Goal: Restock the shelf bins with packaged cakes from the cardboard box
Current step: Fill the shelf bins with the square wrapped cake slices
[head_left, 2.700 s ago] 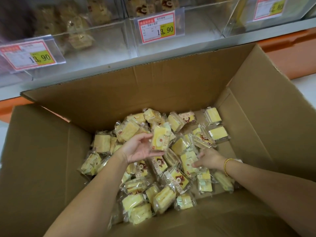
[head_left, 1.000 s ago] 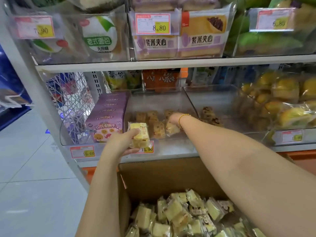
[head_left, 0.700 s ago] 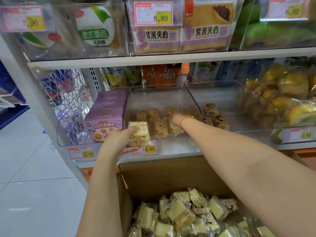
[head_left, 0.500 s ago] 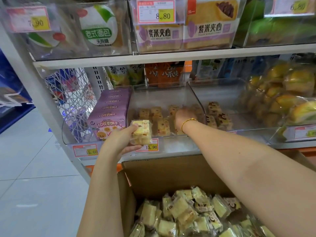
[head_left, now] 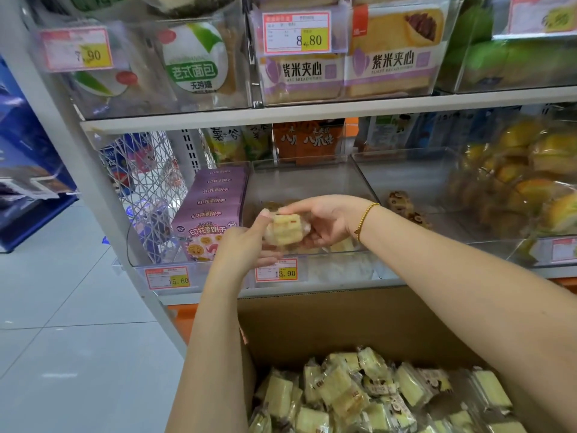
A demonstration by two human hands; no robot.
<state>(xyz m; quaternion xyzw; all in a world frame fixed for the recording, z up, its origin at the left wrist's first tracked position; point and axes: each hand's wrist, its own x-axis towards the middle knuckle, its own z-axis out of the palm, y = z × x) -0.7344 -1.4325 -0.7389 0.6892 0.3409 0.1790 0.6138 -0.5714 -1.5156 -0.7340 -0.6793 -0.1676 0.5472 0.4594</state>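
Shelf bin: both hands share packaged cake.

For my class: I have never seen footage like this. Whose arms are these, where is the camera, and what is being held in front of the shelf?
There is no machine here. A person wears a wide-angle camera on the head, looking forward and down, so you see their own two bare arms reaching out. The left hand and the right hand, which wears a gold bracelet, together hold a small wrapped cake in front of a clear shelf bin with a price tag reading 13.90. Below stands an open cardboard box full of packaged cakes. A purple biscuit box sits in the bin to the left.
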